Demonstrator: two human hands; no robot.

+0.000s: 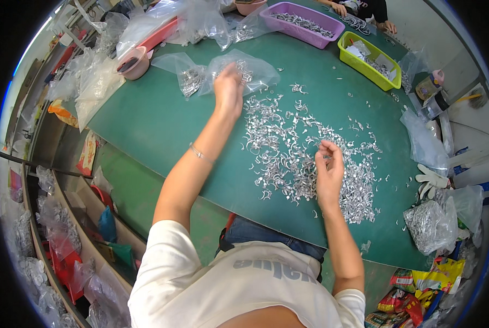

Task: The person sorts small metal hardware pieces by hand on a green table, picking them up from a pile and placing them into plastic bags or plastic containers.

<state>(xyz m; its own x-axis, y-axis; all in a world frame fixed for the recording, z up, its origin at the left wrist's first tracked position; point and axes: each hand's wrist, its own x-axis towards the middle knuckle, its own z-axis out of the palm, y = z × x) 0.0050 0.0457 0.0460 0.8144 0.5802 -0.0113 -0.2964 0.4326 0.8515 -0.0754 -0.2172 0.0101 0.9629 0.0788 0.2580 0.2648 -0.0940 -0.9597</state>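
My left hand [229,90] is over a clear plastic bag [263,74] lying on the green table, its fingers curled down among small silvery metal pieces [245,71] there. The fingertips are partly hidden, so whatever they hold does not show. Beside it lies a second clear bag with similar pieces [191,81]. My right hand [330,174] hovers at the right part of a wide, loose spread of small curved metal pieces [277,145]. Its thumb and fingers are bent toward each other; anything between them is too small to make out.
Along the far edge stand a purple basket [304,23] and a yellow-green basket [369,63], both holding metal pieces. A pink bowl [133,63] sits far left. Another person's hand [387,27] is at the far right. A white glove [431,180] and a filled bag [431,224] line the right edge.
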